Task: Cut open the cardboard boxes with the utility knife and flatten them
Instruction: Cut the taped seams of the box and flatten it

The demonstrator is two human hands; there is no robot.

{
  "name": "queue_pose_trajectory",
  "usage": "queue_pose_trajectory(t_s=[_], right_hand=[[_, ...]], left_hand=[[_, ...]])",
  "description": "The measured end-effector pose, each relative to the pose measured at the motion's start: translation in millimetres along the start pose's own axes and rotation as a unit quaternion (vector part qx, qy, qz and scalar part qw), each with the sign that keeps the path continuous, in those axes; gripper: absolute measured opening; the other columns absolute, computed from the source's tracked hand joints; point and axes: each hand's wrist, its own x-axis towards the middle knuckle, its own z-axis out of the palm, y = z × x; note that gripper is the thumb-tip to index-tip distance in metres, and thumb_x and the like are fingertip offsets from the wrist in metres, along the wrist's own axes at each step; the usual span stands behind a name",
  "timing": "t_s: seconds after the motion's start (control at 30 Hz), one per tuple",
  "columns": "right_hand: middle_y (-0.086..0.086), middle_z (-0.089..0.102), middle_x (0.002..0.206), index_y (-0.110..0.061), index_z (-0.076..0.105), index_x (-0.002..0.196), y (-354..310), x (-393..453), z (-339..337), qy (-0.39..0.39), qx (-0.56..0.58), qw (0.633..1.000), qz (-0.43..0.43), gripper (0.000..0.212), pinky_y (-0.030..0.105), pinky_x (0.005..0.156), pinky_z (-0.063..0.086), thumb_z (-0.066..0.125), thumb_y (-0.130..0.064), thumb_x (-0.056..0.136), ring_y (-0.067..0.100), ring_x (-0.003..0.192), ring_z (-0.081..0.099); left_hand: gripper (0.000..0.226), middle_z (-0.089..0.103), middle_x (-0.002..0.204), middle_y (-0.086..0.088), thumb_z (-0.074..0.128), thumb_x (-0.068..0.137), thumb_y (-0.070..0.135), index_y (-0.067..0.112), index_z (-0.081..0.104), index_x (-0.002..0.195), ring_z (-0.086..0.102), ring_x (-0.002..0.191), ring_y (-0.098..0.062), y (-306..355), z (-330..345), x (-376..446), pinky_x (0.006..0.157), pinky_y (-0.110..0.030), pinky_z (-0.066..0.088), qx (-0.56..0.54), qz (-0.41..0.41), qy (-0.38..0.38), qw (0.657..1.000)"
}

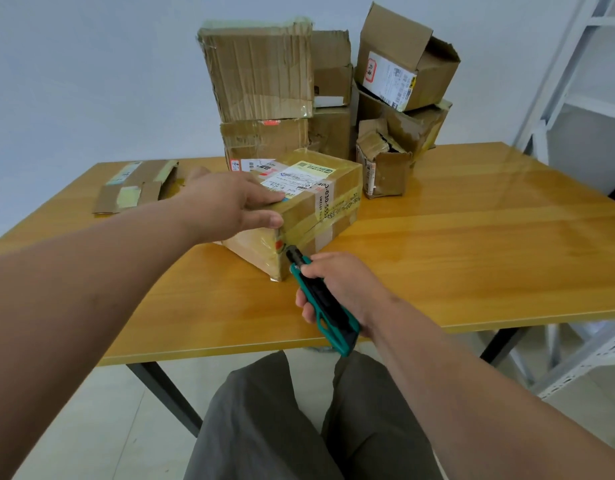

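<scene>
A taped cardboard box (320, 209) with a white shipping label on top sits near the middle of the wooden table (472, 244). My left hand (230, 202) lies over the box's near-left top edge, fingers on the label and thumb down the side. My right hand (340, 289) grips a teal and black utility knife (320, 299). The knife's tip touches the box's near corner at the tape seam. The blade itself is too small to make out.
Several more cardboard boxes (261, 74) are stacked at the back of the table, some torn open. A flattened piece of cardboard (136, 188) lies at the far left. A white metal shelf frame (576, 98) stands to the right. My legs are below the table's front edge.
</scene>
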Motion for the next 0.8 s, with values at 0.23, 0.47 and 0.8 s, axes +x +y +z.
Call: queue_pose_trajectory(t_s=[0.23,0.47,0.8], right_hand=[[0.014,0.061,0.059,0.0,0.053,0.107,3,-19,-18,0.03,0.042,0.999,0.002,0.014,0.032,0.047,0.045,0.047,-0.009,0.097,0.023,0.047,0.054],[0.014,0.061,0.056,0.001,0.054,0.102,2,-40,-35,0.019,0.003,1.0,-0.022,0.013,0.025,0.042,0.045,0.046,-0.009,0.099,0.024,0.041,0.055],[0.0,0.062,0.075,-0.018,0.057,0.109,30,-34,-31,0.217,-0.388,0.853,-0.272,0.018,0.043,0.06,0.055,0.045,-0.026,0.098,0.02,0.063,0.062]], left_hand=[[0.091,0.039,0.149,0.003,0.008,0.061,0.086,0.052,0.034,0.142,0.04,0.131,-0.023,35,0,17,0.093,-0.044,0.033,0.086,-0.035,0.013,0.996],[0.096,0.039,0.146,-0.007,0.014,0.06,0.087,0.045,0.04,0.142,0.044,0.127,-0.031,59,2,24,0.083,-0.04,0.046,0.024,-0.049,0.015,0.998],[0.046,0.042,0.148,0.005,0.051,0.096,0.046,0.038,0.045,0.141,0.036,0.135,-0.018,36,-4,9,0.101,-0.03,0.029,-0.094,0.034,-0.011,0.995]])
